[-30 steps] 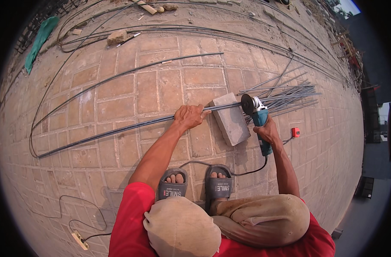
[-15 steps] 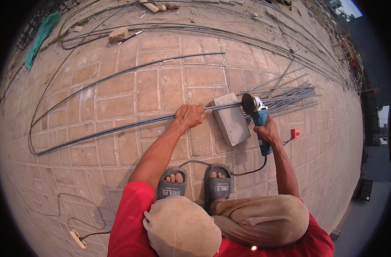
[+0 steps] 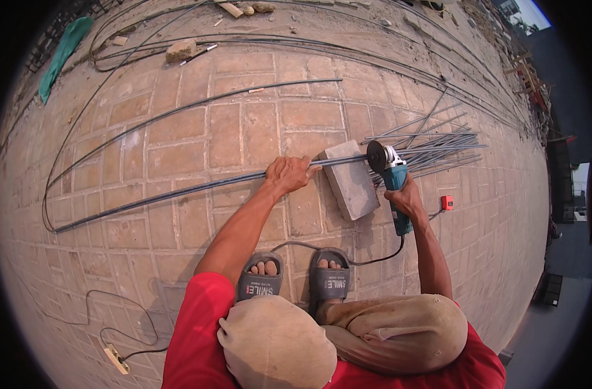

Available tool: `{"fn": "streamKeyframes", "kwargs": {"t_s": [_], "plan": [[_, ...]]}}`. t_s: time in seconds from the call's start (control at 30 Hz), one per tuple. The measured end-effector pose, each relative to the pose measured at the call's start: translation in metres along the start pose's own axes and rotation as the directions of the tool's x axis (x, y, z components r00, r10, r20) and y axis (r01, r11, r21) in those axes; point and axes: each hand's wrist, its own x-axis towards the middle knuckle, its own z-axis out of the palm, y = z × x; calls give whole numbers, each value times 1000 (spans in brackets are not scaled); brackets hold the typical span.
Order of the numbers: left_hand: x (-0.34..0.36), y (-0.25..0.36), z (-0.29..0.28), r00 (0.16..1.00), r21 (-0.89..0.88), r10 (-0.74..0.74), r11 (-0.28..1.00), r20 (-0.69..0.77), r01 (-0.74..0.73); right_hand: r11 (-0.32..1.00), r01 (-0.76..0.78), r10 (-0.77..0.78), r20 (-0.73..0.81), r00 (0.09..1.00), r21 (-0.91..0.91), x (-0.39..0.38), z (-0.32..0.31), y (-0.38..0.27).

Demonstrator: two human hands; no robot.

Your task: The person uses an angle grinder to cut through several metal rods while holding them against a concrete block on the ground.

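The long steel rod point(image 3: 199, 188) lies on the brick paving point(image 3: 179, 129) in front of me, its long axis running from low on my left up toward my right, one end out by the far left of the paving and the other part resting across the top end of a grey concrete block point(image 3: 351, 180). My left hand point(image 3: 289, 175) is pressed down on the rod just left of the block, fingers curled over the bar and gripping it against the ground, arm stretched nearly straight from my shoulder. My right hand point(image 3: 406, 198) is clenched around the blue body of an angle grinder point(image 3: 392, 178), which points away from me with its dark disc point(image 3: 376, 155) standing upright, touching or just over the rod at the block's right-hand corner. My right elbow is bent and tucked near my knee. The grinder's black cable point(image 3: 367, 259) trails back past my grey sandals point(image 3: 296, 280). Beyond the disc a bundle of cut rods point(image 3: 438, 146) lies fanned out to the right, and a small red object point(image 3: 446, 202) sits on the paving beside my right wrist.
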Motion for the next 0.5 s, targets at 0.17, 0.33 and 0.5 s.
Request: {"fn": "streamKeyframes", "kwargs": {"t_s": [0.17, 0.33, 0.5], "plan": [[-1, 1, -1, 1000, 3, -15, 1000, 14, 15, 1000, 4, -4, 10, 1000, 10, 1, 1, 2], [1, 1, 0, 1000, 9, -8, 1000, 13, 8, 998, 47, -46, -5, 999, 43, 2, 1, 8], [0, 0, 0, 1000, 14, -16, 1000, 19, 15, 1000, -8, 8, 16, 1000, 2, 2, 1, 4]]}}
